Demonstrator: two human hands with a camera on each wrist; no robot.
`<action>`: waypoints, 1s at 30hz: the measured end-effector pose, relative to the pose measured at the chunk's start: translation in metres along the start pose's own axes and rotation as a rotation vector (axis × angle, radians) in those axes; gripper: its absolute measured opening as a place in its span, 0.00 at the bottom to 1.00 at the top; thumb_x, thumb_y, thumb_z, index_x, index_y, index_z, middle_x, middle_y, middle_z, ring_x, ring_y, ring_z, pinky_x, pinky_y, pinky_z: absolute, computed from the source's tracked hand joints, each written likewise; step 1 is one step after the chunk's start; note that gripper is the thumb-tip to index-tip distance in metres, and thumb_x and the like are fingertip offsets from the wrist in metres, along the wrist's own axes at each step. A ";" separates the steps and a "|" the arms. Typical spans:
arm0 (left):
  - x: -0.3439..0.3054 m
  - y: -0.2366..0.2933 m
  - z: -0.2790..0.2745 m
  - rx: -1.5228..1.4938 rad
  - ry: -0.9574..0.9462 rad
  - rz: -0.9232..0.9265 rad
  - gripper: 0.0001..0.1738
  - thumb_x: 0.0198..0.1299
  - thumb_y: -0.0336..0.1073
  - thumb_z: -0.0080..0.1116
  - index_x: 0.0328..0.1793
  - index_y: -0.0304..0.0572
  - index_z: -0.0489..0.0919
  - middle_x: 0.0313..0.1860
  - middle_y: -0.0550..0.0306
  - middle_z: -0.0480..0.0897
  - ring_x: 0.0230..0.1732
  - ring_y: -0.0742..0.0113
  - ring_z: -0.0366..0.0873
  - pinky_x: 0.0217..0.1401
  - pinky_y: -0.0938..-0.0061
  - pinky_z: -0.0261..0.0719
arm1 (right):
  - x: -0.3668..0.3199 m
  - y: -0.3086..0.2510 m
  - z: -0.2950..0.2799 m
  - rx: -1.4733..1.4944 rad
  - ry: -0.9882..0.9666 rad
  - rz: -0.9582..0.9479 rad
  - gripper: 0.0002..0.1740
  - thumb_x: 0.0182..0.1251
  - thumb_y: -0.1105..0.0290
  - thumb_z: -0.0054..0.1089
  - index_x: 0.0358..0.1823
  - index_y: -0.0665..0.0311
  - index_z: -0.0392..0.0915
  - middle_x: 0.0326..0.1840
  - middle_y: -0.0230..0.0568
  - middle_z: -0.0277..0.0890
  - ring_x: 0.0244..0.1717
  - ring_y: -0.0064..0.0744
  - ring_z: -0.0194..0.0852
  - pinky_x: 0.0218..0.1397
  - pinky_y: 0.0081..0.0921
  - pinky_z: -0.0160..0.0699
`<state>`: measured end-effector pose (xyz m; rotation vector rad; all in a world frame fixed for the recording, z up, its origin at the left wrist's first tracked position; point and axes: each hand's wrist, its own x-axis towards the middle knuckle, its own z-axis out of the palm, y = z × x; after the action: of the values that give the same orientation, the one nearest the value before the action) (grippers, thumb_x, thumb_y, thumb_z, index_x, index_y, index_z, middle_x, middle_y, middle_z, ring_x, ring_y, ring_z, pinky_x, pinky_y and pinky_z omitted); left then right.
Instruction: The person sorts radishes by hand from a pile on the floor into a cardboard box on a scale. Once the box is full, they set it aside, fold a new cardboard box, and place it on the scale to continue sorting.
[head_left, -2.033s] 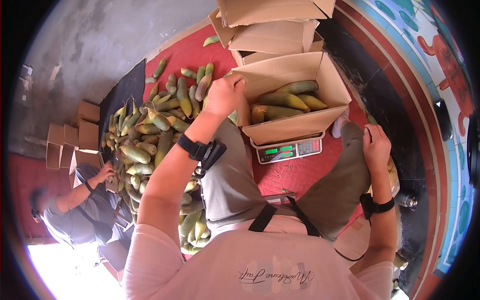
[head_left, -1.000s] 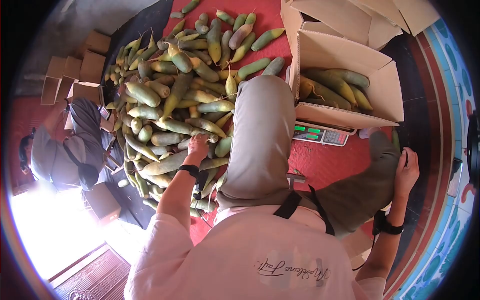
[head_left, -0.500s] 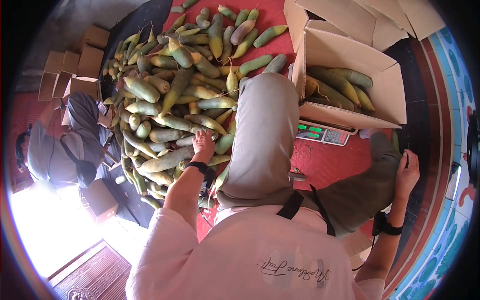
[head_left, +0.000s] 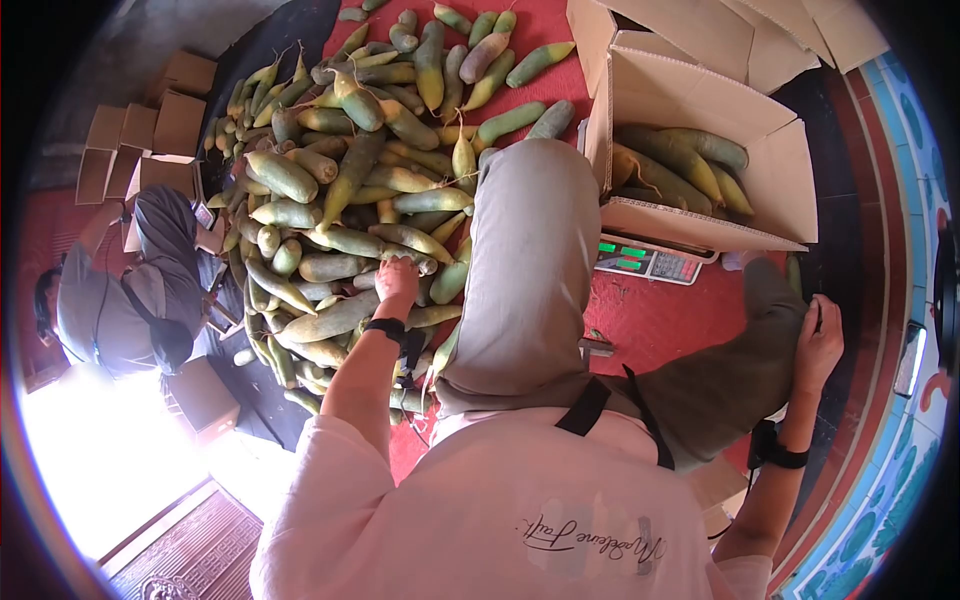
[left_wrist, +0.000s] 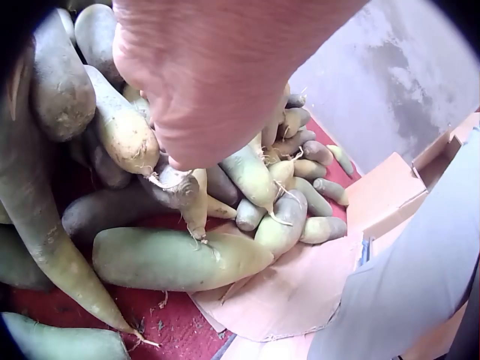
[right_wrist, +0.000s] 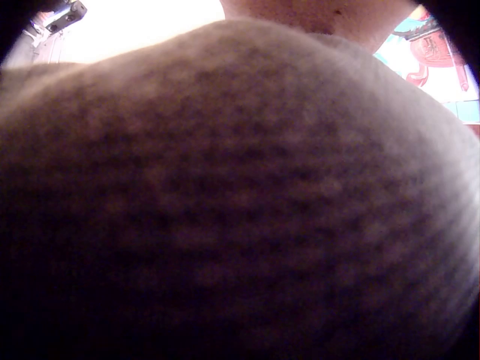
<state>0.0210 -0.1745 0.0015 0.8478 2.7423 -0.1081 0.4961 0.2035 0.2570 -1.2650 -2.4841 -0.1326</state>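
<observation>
Red floor (head_left: 640, 330): shows between our legs (head_left: 530, 260).
Pile (head_left: 282, 175): long green vegetables (head_left: 352, 185), heaped beside our left leg.
Box (head_left: 700, 222): open, on the scale (head_left: 652, 262), several vegetables inside; its load looks unchanged.
Left hand (head_left: 397, 284): near the box two seconds ago, now over the pile, so we judge our work has shifted there; whether it pinches a vegetable, we cannot tell.
Right hand (head_left: 820, 345): rests against our right leg, fingers loosely bent, pinching nothing visible.

Near: two hands (head_left: 397, 285) (head_left: 820, 345). Right: one scale (head_left: 655, 264) under one carton (head_left: 705, 226) holding at least four green radishes (head_left: 670, 170). Left: dozens more radishes (head_left: 283, 177), too overlapped to count surely, one other person (head_left: 125, 315), and at least four small boxes (head_left: 180, 125).
</observation>
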 end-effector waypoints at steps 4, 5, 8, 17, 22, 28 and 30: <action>-0.003 -0.003 -0.001 -0.046 0.020 0.012 0.13 0.54 0.45 0.51 0.35 0.47 0.80 0.40 0.50 0.79 0.47 0.52 0.74 0.51 0.60 0.71 | 0.000 0.000 0.000 -0.001 -0.002 0.004 0.08 0.66 0.73 0.49 0.41 0.67 0.75 0.38 0.47 0.75 0.39 0.47 0.75 0.41 0.34 0.74; -0.005 -0.002 -0.003 -0.052 0.020 0.028 0.13 0.54 0.45 0.50 0.35 0.47 0.81 0.39 0.49 0.79 0.46 0.51 0.74 0.50 0.60 0.71 | 0.001 0.000 0.000 -0.007 0.000 0.000 0.08 0.66 0.73 0.49 0.41 0.67 0.75 0.38 0.47 0.75 0.39 0.47 0.76 0.41 0.34 0.74; -0.004 -0.001 -0.001 -0.072 0.040 0.041 0.14 0.54 0.44 0.49 0.34 0.46 0.81 0.38 0.47 0.79 0.45 0.49 0.75 0.49 0.59 0.72 | 0.002 -0.003 0.000 0.008 0.027 -0.027 0.07 0.64 0.75 0.49 0.40 0.66 0.75 0.36 0.47 0.74 0.37 0.48 0.75 0.39 0.35 0.74; 0.004 -0.004 0.007 -0.202 0.041 0.025 0.12 0.54 0.41 0.50 0.32 0.42 0.80 0.36 0.45 0.79 0.43 0.46 0.75 0.48 0.57 0.73 | 0.001 0.001 0.000 -0.009 -0.008 0.004 0.08 0.66 0.73 0.49 0.41 0.67 0.75 0.38 0.46 0.75 0.39 0.46 0.76 0.42 0.33 0.74; 0.010 -0.010 0.009 -0.303 0.040 0.017 0.11 0.53 0.40 0.51 0.33 0.41 0.79 0.35 0.47 0.79 0.42 0.48 0.76 0.48 0.59 0.73 | 0.001 0.001 0.001 -0.005 -0.009 -0.003 0.08 0.66 0.73 0.49 0.41 0.67 0.75 0.38 0.46 0.75 0.39 0.46 0.76 0.42 0.33 0.74; 0.020 -0.029 0.000 -0.365 0.260 0.272 0.07 0.50 0.34 0.53 0.29 0.40 0.80 0.29 0.54 0.80 0.35 0.59 0.79 0.38 0.68 0.75 | 0.000 0.001 0.001 0.008 0.000 0.001 0.08 0.66 0.73 0.49 0.42 0.67 0.75 0.39 0.46 0.75 0.39 0.46 0.76 0.42 0.33 0.74; 0.027 -0.043 0.004 -0.511 0.230 0.205 0.07 0.49 0.32 0.54 0.32 0.41 0.81 0.31 0.55 0.80 0.36 0.60 0.79 0.37 0.68 0.75 | -0.001 0.002 0.001 0.012 0.003 0.004 0.08 0.66 0.73 0.49 0.42 0.67 0.75 0.39 0.47 0.75 0.40 0.46 0.76 0.42 0.33 0.74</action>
<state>-0.0239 -0.1956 -0.0103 1.0221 2.6613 0.7368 0.4979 0.2044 0.2559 -1.2640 -2.4755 -0.1181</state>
